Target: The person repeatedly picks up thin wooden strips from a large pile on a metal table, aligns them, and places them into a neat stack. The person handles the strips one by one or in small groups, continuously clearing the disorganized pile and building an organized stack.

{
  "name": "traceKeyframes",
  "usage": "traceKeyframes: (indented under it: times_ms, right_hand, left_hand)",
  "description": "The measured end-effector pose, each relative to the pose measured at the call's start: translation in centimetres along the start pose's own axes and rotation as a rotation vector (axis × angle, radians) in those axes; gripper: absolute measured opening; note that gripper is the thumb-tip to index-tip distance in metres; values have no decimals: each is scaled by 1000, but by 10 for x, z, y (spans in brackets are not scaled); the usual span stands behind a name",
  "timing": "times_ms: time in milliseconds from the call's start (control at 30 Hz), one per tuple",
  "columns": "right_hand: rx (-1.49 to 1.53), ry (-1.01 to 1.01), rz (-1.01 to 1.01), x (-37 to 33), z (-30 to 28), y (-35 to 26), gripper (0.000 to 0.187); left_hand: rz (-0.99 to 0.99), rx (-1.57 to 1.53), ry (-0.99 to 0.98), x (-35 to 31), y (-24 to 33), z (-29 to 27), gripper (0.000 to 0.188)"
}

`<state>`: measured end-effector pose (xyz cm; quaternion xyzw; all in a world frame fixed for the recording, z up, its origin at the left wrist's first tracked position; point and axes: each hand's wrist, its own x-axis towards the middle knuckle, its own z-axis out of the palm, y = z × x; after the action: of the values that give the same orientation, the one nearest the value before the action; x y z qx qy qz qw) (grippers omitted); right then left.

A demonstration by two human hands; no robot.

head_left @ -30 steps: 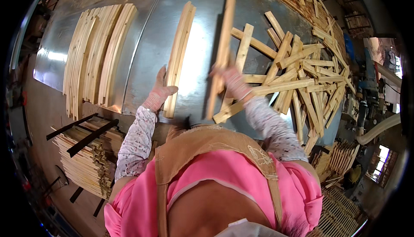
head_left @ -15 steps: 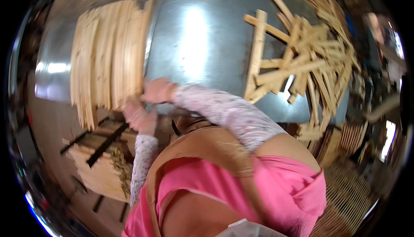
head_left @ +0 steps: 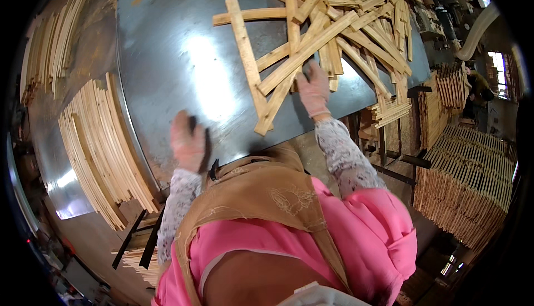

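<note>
My left hand (head_left: 188,143), in a pale glove, hovers over or rests on the near edge of the grey metal table (head_left: 161,44). Its fingers are slightly blurred and apart, and nothing shows in them. My right hand (head_left: 314,92), gloved too, is at the near side of a loose heap of wooden strips (head_left: 311,47). Its thumb and fingers stand apart beside the lower end of one slanting strip (head_left: 286,97), touching or nearly touching it. The strips cross one another at many angles.
Left of the tabletop's raised edge lies a row of aligned wooden strips (head_left: 103,139). Another row (head_left: 55,39) lies farther off. At the right stand a large stack of strips (head_left: 464,189) and a black metal frame (head_left: 397,167). A person (head_left: 479,92) is in the background.
Both hands have left the aligned row. My right hand has moved right to the loose heap, and my left hand now is over the metal table. The view has turned to the right.
</note>
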<state>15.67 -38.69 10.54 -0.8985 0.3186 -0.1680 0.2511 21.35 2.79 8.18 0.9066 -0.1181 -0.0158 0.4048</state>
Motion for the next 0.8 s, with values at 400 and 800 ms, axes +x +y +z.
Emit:
traceKeyframes:
  times_ms: [400, 800]
  right_hand:
    - [687, -519, 158, 45, 15, 12, 50]
    - [830, -824, -25, -31, 33, -66, 48]
  left_hand:
    - [-30, 55, -545, 97, 196, 179, 87]
    - [-653, 548, 238, -18, -49, -14, 57]
